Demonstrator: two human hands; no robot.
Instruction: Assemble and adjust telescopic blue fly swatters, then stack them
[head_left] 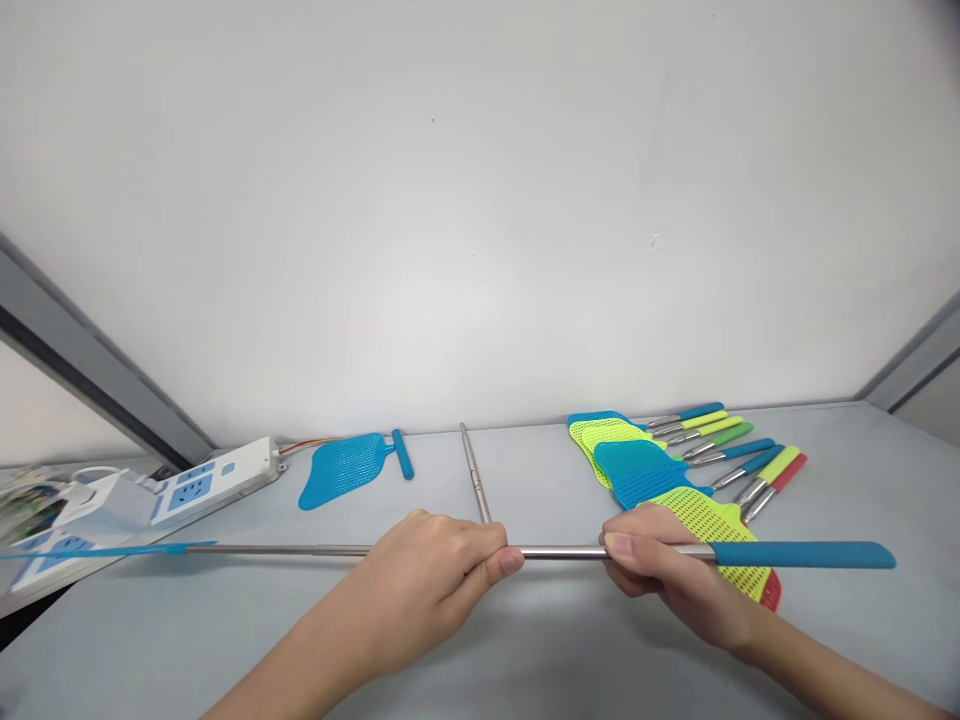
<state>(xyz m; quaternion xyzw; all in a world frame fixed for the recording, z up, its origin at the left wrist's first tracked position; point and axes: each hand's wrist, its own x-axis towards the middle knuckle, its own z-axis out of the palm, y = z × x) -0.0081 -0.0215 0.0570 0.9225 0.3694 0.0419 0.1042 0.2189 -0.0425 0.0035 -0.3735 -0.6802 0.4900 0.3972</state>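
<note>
the hands [442,568] and slender forearms [304,655] are bare, the thumbnails [622,544] rounded and, as far as shows, short.

Grey table [862,480] under swatters [709,510], metal rod [473,470], power strip [244,468]

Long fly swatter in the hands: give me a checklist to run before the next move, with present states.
1. Left hand closed on the shaft: ok.
2. Right hand closed on the shaft near the blue handle: ok.
3. Blue head fully in view: not ok, cut off at the left edge.
4. Blue head clear of the power strip: cannot tell, they overlap in view.
5. Shaft sections locked: cannot tell.
</note>
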